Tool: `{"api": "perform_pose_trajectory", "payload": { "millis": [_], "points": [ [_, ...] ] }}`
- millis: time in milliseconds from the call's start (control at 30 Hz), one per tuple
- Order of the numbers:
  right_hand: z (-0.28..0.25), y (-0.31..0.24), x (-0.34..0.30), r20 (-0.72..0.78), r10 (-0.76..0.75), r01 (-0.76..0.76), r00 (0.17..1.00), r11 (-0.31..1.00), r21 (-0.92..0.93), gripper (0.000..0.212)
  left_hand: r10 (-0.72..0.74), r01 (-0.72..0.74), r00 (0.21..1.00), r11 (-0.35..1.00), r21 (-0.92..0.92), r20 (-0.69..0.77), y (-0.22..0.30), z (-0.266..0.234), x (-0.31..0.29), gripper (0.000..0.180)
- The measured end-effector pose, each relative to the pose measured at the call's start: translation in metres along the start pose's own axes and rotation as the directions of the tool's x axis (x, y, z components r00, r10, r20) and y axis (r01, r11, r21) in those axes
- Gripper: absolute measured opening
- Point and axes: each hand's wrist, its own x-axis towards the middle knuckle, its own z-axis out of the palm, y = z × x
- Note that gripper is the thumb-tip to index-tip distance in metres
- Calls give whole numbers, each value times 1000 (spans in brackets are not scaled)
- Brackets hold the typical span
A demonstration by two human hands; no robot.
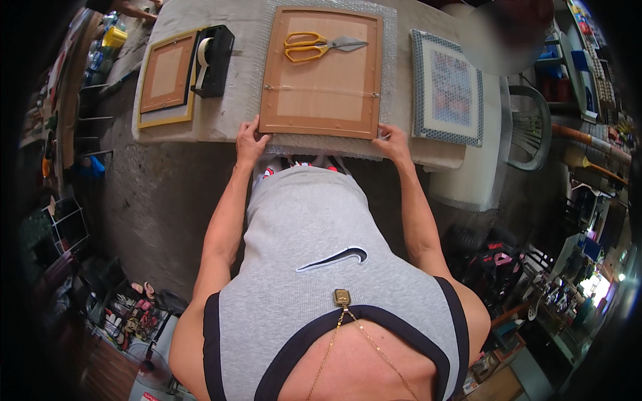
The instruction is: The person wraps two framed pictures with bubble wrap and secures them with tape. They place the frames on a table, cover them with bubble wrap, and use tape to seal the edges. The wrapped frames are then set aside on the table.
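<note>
A brown wooden picture frame (322, 113) lies back side up on a sheet of bubble wrap (390, 40), its hanging wire strung across between two small rings. My left hand (250, 143) is closed at the frame's near left corner, the thumb along the near edge and the fingers by the side. At the near right corner my right hand (394, 144) has its thumb and fingers closed around the corner in the same way. Fingertips are partly hidden against frame and wrap. Scissors with yellow handles (306, 48) rest on the backing board, blades pointing right.
Left on the table (246, 67) lie smaller frames (164, 75) beside a black tape dispenser (218, 61). To the right is a bubble-wrapped flat piece (447, 87). More bubble wrap (469, 179) hangs off the table near a green plastic chair (533, 127).
</note>
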Motion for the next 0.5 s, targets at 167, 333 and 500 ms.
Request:
{"api": "perform_pose_trajectory", "payload": {
  "millis": [167, 333, 500],
  "points": [
    [-7, -53, 68, -192, -116, 112, 974, 993, -33, 31, -67, 108, 969, 981, 164, -237, -11, 4, -25, 62],
    [54, -131, 109, 63, -583, 586, 810, 808, -57, 41, -339, 329, 914, 941, -83, -221, -14, 9, -25, 57],
    [126, -175, 88, 299, -868, 908, 396, 418, 12, 53, -582, 548, 812, 724, -419, 56, -6, 6, -21, 40]
  ]
}}
